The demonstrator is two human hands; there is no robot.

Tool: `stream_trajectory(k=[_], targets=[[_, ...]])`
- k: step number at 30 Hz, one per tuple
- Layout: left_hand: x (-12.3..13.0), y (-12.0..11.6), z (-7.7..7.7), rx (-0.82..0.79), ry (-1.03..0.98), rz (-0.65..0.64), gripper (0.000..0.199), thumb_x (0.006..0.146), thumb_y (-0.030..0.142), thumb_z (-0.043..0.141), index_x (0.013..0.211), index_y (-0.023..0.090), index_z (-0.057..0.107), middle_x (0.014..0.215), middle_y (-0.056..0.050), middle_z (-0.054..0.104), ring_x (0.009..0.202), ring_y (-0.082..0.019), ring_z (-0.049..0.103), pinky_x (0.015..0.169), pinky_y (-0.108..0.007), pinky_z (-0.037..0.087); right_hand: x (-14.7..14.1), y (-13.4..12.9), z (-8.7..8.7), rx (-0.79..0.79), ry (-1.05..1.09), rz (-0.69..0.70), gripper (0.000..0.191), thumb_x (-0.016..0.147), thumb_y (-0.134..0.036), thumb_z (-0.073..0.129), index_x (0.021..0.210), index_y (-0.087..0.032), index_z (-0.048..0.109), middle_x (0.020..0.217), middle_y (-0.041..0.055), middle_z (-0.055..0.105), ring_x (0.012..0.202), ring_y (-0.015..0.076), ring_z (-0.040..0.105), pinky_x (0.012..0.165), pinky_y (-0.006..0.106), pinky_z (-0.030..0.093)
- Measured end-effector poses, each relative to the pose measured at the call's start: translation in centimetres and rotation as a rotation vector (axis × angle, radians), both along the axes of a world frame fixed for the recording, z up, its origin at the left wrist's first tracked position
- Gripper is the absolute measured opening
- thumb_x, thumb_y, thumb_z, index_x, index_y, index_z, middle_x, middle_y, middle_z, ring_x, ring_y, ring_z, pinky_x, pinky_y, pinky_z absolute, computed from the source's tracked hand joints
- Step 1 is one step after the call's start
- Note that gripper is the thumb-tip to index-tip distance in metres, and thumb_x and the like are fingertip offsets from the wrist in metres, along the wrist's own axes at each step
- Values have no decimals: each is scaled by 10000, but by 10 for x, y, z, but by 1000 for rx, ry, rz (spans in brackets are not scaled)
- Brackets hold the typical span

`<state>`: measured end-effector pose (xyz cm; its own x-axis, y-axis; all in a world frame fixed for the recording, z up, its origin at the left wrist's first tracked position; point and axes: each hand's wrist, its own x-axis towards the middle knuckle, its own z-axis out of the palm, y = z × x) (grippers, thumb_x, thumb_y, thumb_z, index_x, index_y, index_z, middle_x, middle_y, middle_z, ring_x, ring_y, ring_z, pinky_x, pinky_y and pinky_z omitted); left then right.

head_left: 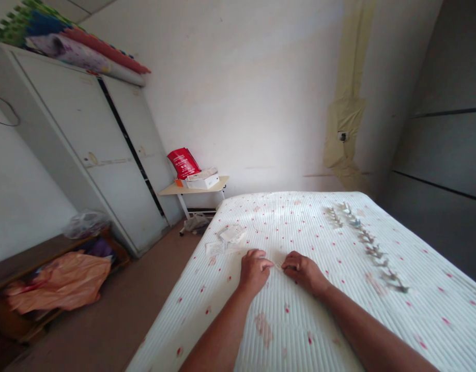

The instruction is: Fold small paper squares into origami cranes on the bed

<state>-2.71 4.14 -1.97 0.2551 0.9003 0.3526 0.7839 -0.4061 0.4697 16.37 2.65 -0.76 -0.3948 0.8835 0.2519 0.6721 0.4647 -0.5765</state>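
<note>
Small pale piece between both hands.
My left hand (pixel 255 271) and right hand (pixel 304 269) pinch the small pale piece (pixel 278 266) at their fingertips, above the bed (pixel 284 330); folded paper pieces (pixel 373 248) lie to the right.

1 L hand (pixel 255 271), 1 R hand (pixel 305 270), 1 pale pc. (pixel 278 266), 1 bed (pixel 280 320), 1 wardrobe (pixel 80 121), 1 side table (pixel 168 191), 1 red bag (pixel 184 163); 2 rows of small gray pcs. (pixel 374 251), exact no. too blurred.

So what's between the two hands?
A small pale piece, between the left hand and right hand, at the fingertips, above the bed. The head view shows it, too small to name.
</note>
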Motion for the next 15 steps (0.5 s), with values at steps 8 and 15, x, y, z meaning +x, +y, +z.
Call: stream_trajectory(k=[8, 15], targets=[[3, -1, 0, -14, -3, -38, 311, 666, 127, 553, 874, 307, 697, 1012, 3, 618, 1019, -181, 470, 926, -350, 363, -4, 4, -3, 42, -65, -96, 242, 803, -191, 417, 730, -170, 646, 808, 49, 608, 731, 131, 573, 666, 221, 407], [2, -4, 5, -26, 66, -72, 368, 686, 130, 532, 948, 346, 672, 1083, 4, 583, 1061, -195, 434, 942, -374, 338, 0, 7, -7, 21, 21, -124, 251, 797, -219, 394, 723, -167, 629, 757, 42, 616, 707, 140, 570, 654, 233, 400]])
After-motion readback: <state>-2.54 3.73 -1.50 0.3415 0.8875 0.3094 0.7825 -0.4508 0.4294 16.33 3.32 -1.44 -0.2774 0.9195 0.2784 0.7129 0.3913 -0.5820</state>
